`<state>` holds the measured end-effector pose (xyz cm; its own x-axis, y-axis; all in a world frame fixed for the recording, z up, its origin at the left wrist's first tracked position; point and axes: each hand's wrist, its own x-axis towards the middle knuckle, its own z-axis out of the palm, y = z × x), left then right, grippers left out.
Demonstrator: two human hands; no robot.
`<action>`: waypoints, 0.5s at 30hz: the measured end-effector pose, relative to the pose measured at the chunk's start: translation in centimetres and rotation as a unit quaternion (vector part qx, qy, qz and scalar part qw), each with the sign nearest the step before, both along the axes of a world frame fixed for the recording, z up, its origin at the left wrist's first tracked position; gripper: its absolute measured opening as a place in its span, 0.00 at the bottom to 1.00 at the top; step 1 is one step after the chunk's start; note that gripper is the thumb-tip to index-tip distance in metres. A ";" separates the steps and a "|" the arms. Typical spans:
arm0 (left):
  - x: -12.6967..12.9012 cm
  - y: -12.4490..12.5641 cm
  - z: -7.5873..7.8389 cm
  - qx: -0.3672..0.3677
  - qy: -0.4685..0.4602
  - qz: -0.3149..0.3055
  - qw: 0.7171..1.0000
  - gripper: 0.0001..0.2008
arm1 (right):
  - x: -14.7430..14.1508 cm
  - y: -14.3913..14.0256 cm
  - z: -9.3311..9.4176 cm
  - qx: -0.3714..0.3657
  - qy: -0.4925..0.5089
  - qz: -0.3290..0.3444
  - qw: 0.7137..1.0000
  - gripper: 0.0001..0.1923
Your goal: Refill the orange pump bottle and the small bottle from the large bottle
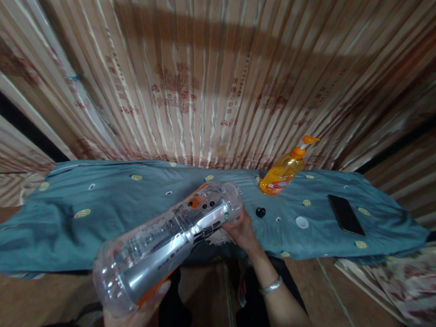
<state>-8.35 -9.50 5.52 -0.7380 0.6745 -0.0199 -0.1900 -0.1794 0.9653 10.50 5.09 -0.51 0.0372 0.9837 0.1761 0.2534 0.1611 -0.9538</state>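
Observation:
A large clear plastic bottle [163,244] with a silver and orange label lies tilted across my two hands, above the near edge of the cloth. My left hand [136,310] grips its wide lower-left end from below, thumb along the side. At the upper-right end, my right hand [241,230] wraps round the bottle from behind, its fingers mostly hidden. A silver bangle [271,286] circles my right wrist. Just right of that hand, a small black round piece [260,212] rests on the cloth, and a white disc [302,222] lies farther right.
A blue-green patterned cloth [118,196] covers the long surface before me. On it stand an orange pump bottle [281,173] at the back and a dark phone [346,215] lying flat at the right. Striped curtains [217,74] hang behind; brown tiled floor [209,292] shows below.

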 end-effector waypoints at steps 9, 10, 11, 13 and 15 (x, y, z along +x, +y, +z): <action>0.2 0.1 0.5 0.011 0.008 -0.006 1.000 0.58 | -0.1 -0.2 0.5 -0.008 0.000 -0.004 1.000 0.31; 0.2 0.1 0.5 0.011 0.005 -0.006 1.000 0.59 | -0.1 -0.2 0.5 -0.009 0.001 -0.005 1.000 0.31; 0.2 0.1 0.4 0.013 0.003 -0.006 1.000 0.59 | -0.1 -0.2 0.5 -0.009 0.003 -0.004 1.000 0.31; 0.2 0.1 0.4 0.017 0.005 -0.001 1.000 0.57 | -0.1 -0.2 0.5 -0.005 0.004 -0.002 1.000 0.31; 0.3 0.1 0.3 0.014 0.011 0.002 1.000 0.54 | -0.1 -0.1 0.4 -0.004 0.005 -0.004 1.000 0.31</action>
<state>-8.07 -9.41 5.84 -0.7413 0.6711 0.0144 -0.1684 -0.2068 0.9638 10.44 4.94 -0.10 0.0460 0.9847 0.1683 0.2451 0.1522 -0.9575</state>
